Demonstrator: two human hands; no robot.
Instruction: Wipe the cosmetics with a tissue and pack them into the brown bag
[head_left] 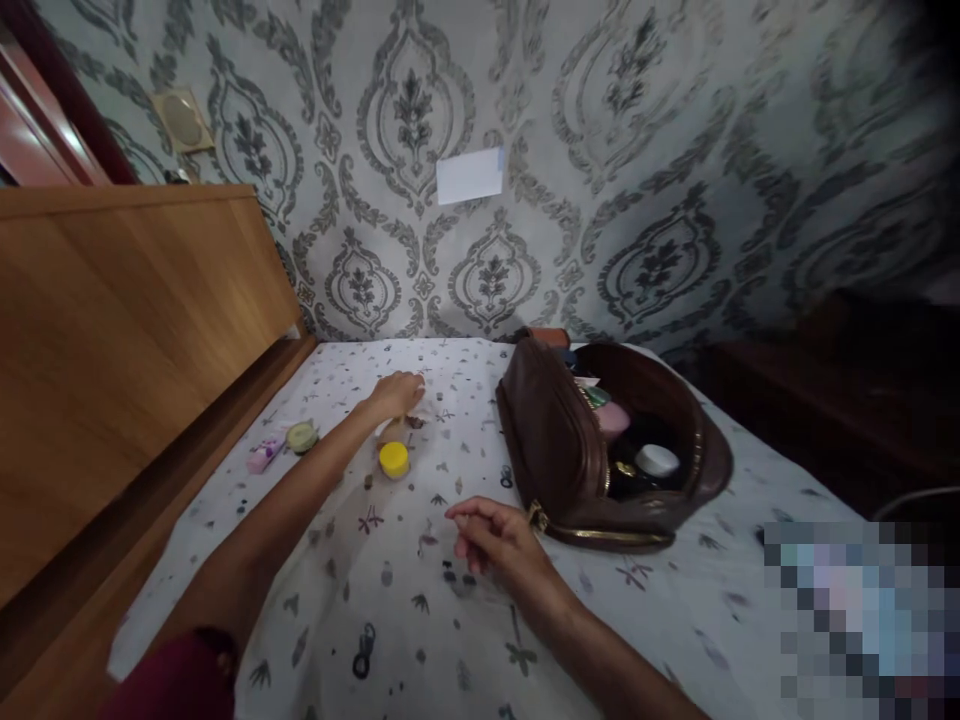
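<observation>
My left hand (399, 394) reaches out over the printed sheet, palm down, its fingers curled downward. What they hold, if anything, is hidden beneath the hand. Just below it lies a small container with a yellow cap (394, 460); its pale body is partly blurred. Nearer the middle, my right hand (495, 538) hovers with loosely bent fingers and nothing visible in them. Close to its right stands a brown leather bag (551, 440), unzipped and open. Inside it show a white round lid (657, 461), a pink item (613, 420) and a green item (598, 396).
A pink-and-white tube (266, 452) and a greenish round container (302, 437) lie at the left of the sheet. Wooden furniture (142, 300) borders the left side. Patterned wallpaper (412, 110) rises behind, with a white card (470, 176) on it.
</observation>
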